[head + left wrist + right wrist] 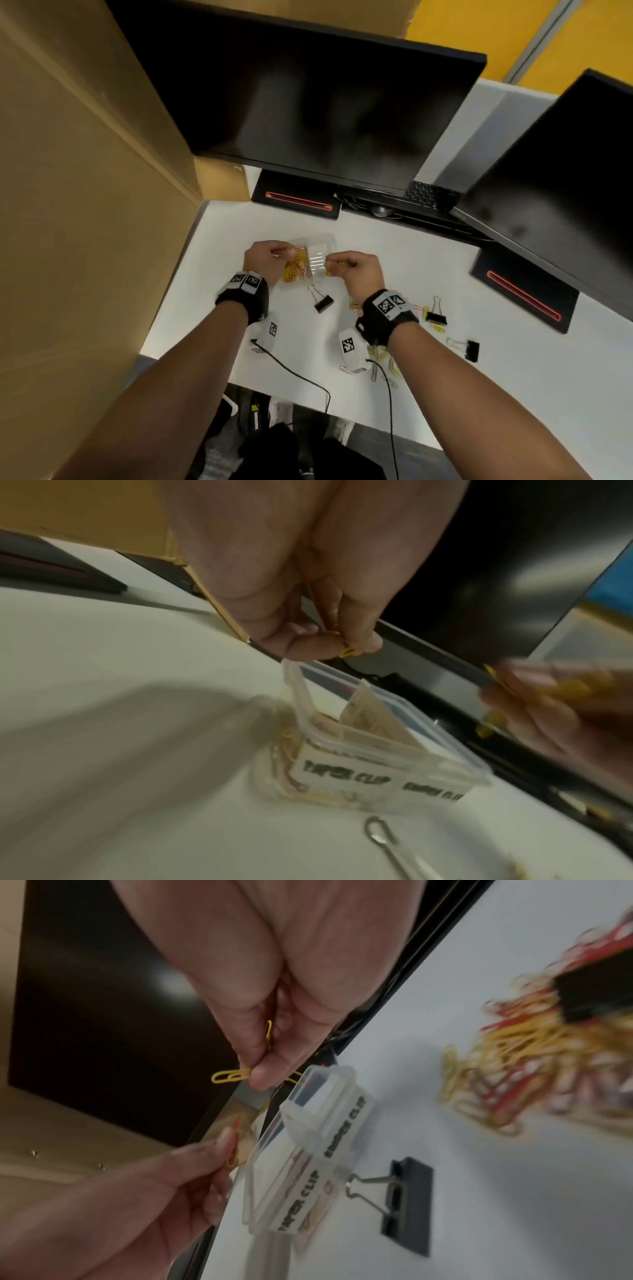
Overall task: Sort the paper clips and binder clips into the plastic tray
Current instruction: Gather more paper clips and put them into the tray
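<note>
Yellow and red paper clips point(295, 266) already fill the left half of the plastic tray point(320, 241); its right half looks empty. Both the left hand point(266, 258) and right hand point(358, 270) pinch clips above it. Three binder clips point(323, 303) and loose clips remain nearer.

Yellow paper clips point(230, 1076), black binder clip point(407, 1206)

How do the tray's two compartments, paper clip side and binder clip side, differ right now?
The paper clip compartment holds a heap of yellow and red paper clips; the binder clip compartment looks bare, with only its ribbed floor showing. The left hand pinches a clip above the paper clip compartment; the right hand pinches yellow clips beside the binder clip compartment. Both belong to one clear plastic tray, and both carry a printed label on its front wall.
</note>
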Motion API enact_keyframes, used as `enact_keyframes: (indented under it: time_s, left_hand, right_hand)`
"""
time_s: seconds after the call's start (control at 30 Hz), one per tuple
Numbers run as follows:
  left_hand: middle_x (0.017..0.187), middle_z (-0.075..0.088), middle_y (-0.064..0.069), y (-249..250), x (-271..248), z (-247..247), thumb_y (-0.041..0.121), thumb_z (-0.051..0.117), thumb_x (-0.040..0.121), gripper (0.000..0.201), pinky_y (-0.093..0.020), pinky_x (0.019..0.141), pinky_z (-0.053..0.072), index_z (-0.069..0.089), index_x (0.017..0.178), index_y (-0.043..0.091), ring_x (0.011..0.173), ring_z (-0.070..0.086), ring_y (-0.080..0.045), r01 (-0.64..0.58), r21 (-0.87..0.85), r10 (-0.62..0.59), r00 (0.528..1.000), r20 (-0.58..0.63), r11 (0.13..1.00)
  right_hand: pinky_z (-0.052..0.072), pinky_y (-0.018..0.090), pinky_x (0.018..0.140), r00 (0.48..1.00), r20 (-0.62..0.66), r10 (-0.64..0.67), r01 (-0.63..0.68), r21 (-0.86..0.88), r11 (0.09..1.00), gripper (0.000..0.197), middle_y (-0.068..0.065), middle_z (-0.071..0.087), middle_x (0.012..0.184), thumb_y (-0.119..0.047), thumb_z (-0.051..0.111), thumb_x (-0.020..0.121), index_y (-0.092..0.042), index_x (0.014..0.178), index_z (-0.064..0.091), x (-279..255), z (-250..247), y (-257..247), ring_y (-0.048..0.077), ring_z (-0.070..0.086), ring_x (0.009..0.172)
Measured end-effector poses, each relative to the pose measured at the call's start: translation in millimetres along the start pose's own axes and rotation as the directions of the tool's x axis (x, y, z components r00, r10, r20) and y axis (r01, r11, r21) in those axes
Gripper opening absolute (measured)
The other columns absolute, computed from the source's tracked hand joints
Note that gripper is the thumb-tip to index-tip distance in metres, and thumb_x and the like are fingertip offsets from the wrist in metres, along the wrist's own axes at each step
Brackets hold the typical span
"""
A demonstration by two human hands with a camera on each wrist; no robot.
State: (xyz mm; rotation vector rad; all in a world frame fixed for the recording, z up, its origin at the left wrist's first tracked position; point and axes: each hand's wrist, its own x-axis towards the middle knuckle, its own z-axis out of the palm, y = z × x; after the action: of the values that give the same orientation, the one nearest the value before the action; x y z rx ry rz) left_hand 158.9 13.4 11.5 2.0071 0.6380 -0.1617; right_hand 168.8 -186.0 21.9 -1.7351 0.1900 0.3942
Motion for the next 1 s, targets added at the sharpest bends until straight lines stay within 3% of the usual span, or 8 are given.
enact_keyframes:
  time_s: [0.13, 0.3, 0.4, 0.53, 0.67, 0.77, 0.87, 1.0]
  left_hand:
    - [0.101, 0.074, 0.003, -3.7, 20.0, -1.5, 0.035, 0.074, 0.082, 0.024, -0.023, 0.087, 0.049, 0.075, 0.102, 0.022, 0.093, 0.065, -0.013, -0.056, 0.166, 0.047, 0.997, 0.057, 0.985]
    - [0.100, 0.074, 0.001, -3.9, 26.9, -9.0, 0.034, 0.072, 0.083, 0.022, -0.033, 0.090, 0.054, 0.075, 0.103, 0.025, 0.094, 0.068, -0.017, -0.061, 0.210, 0.048, 0.996, 0.069, 0.976]
    - [0.099, 0.075, 0.002, -3.6, 28.0, -12.2, 0.036, 0.069, 0.084, 0.021, -0.032, 0.090, 0.054, 0.076, 0.100, 0.025, 0.093, 0.068, -0.016, -0.088, 0.237, 0.071, 0.994, 0.079, 0.968]
    - [0.098, 0.076, 0.000, 1.2, 22.3, -12.9, 0.042, 0.062, 0.088, 0.027, -0.030, 0.086, 0.053, 0.076, 0.099, 0.022, 0.093, 0.067, -0.019, -0.115, 0.255, 0.100, 0.992, 0.072, 0.960]
    - [0.096, 0.075, 0.003, 2.5, 10.7, -8.1, 0.039, 0.059, 0.090, 0.024, -0.028, 0.085, 0.053, 0.076, 0.098, 0.023, 0.092, 0.068, -0.017, -0.162, 0.214, 0.159, 0.987, 0.029, 0.963]
    - [0.083, 0.072, 0.006, 8.0, -8.1, -0.7, 0.033, 0.060, 0.091, 0.019, -0.023, 0.078, 0.052, 0.074, 0.096, 0.020, 0.079, 0.066, -0.012, -0.244, 0.185, 0.239, 0.970, 0.051, 0.952]
    - [0.074, 0.067, 0.008, 12.0, -35.6, 17.2, 0.022, 0.063, 0.090, 0.011, -0.020, 0.072, 0.051, 0.072, 0.096, 0.019, 0.067, 0.063, -0.007, -0.331, 0.132, 0.306, 0.935, 0.177, 0.934]
    - [0.072, 0.066, 0.010, 4.5, -61.3, 53.7, 0.024, 0.068, 0.086, 0.007, -0.025, 0.068, 0.055, 0.072, 0.091, 0.022, 0.063, 0.061, -0.004, -0.410, 0.127, 0.350, 0.875, 0.335, 0.903]
  right_hand:
    - [0.056, 0.028, 0.071, 0.999, 0.043, -0.015, 0.018, -0.090, 0.996, 0.010, 0.005, 0.075, 0.076, -0.010, 0.080, 0.075, -0.019, 0.079, 0.078, 20.5, 33.6, -3.7, 0.018, 0.071, 0.070]
    - [0.058, 0.027, 0.069, 0.995, 0.098, -0.036, 0.057, -0.222, 0.974, 0.013, 0.001, 0.074, 0.076, -0.010, 0.075, 0.080, -0.023, 0.082, 0.077, 26.0, 53.3, -2.4, 0.013, 0.071, 0.066]
    - [0.062, 0.033, 0.066, 0.984, 0.179, -0.015, 0.067, -0.291, 0.954, 0.020, 0.003, 0.075, 0.088, -0.005, 0.068, 0.084, -0.020, 0.096, 0.076, 24.4, 57.0, -5.5, 0.020, 0.072, 0.070]
    - [0.060, 0.034, 0.051, 0.961, 0.276, -0.009, 0.114, -0.369, 0.923, 0.034, -0.004, 0.071, 0.109, -0.005, 0.063, 0.087, -0.023, 0.116, 0.067, 20.8, 54.4, -10.3, 0.012, 0.070, 0.086]
    - [0.061, 0.037, 0.061, 0.948, 0.311, -0.066, 0.196, -0.410, 0.891, 0.042, -0.005, 0.070, 0.112, -0.007, 0.056, 0.087, -0.025, 0.124, 0.060, 12.5, 48.4, -11.6, 0.012, 0.068, 0.088]
    - [0.056, 0.025, 0.073, 0.946, 0.261, -0.192, 0.292, -0.430, 0.854, 0.035, -0.001, 0.075, 0.092, -0.009, 0.061, 0.083, -0.023, 0.115, 0.065, -0.8, 32.3, -5.6, 0.012, 0.066, 0.074]
    - [0.052, 0.016, 0.067, 0.975, 0.140, -0.171, 0.214, -0.412, 0.886, 0.025, -0.003, 0.072, 0.076, -0.009, 0.061, 0.085, -0.022, 0.105, 0.069, -17.1, -5.6, 14.0, 0.006, 0.064, 0.067]
    - [0.051, 0.015, 0.062, 0.988, -0.081, -0.128, 0.079, -0.447, 0.891, 0.019, 0.000, 0.073, 0.078, -0.008, 0.062, 0.084, -0.021, 0.094, 0.073, -41.4, -73.3, 44.8, 0.013, 0.066, 0.068]
